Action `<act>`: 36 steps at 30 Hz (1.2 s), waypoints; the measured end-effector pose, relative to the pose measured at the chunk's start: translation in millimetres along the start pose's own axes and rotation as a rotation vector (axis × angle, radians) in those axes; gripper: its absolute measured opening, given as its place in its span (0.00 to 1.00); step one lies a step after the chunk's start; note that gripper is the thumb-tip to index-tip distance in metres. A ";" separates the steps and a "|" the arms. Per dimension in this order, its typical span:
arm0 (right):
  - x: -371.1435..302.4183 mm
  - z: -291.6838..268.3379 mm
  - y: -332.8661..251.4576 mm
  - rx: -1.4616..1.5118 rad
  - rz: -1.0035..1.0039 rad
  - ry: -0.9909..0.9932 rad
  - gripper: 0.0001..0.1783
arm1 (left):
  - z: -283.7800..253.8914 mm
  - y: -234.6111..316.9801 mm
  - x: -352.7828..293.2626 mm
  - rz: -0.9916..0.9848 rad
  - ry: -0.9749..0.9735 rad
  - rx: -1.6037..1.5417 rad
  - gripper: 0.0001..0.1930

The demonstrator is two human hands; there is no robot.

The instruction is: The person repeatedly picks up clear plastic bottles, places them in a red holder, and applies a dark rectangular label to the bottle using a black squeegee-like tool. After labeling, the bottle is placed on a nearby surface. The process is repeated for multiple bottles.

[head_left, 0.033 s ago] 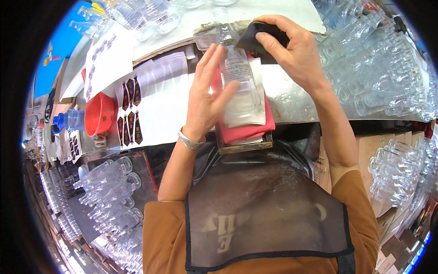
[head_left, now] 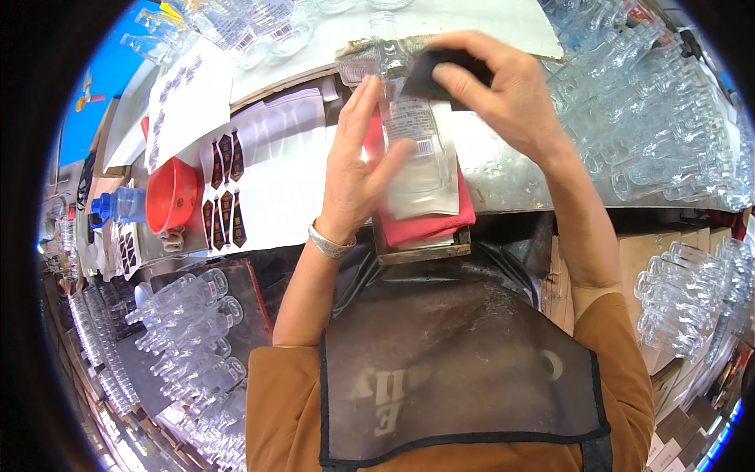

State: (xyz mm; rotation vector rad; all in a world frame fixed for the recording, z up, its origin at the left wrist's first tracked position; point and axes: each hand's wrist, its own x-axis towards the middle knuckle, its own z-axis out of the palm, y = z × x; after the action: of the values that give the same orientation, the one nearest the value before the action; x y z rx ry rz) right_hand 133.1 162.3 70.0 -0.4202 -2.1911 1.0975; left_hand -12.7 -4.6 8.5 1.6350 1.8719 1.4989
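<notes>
A clear glass bottle [head_left: 415, 130] lies in front of me, its neck pointing away. Printed text and a barcode show on its body. Under it are a white sheet [head_left: 442, 200] and a red cloth [head_left: 429, 230] on a small wooden stand [head_left: 425, 253]. A folded grey cloth [head_left: 351, 71] lies below the neck. My left hand [head_left: 358, 157], with a bracelet on its wrist, is open along the bottle's left side, fingers stretched out. My right hand [head_left: 507, 94] pinches a flat black pad [head_left: 425, 72] at the bottle's right shoulder; whether the pad touches the glass is hard to tell.
Left of the stand lie sheets of dark tie-shaped labels [head_left: 226, 189], a red bowl [head_left: 171, 197] and a blue-capped container [head_left: 126, 206]. Many clear bottles [head_left: 653, 118] are stacked at the right, with more bottles [head_left: 193, 330] at lower left and others at the table's far side.
My right hand has shifted slightly down toward me with the black pad, blurred by motion. My left hand stays almost in place beside the bottle.
</notes>
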 end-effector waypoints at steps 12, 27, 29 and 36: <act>-38.1 17.1 -34.3 -0.360 -0.656 -0.039 0.16 | 7.2 7.9 -42.9 -0.050 0.015 0.015 0.61; -11.9 39.5 -45.9 -0.400 -0.584 -0.419 0.04 | 18.1 12.5 -48.2 0.003 0.113 0.158 0.65; 12.2 27.5 -11.4 -0.440 -0.428 -0.258 0.11 | 20.5 18.8 -53.2 -0.082 0.096 0.042 0.64; -17.0 31.1 -24.1 -0.292 -0.612 -0.303 0.09 | 15.0 12.9 -55.4 -0.148 0.071 -0.095 0.59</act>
State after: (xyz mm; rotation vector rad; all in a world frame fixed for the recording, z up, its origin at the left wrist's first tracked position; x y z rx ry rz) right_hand 124.8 120.3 68.6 0.3124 -2.5026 0.5303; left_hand 25.0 -45.2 -11.3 1.3874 1.8809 1.5761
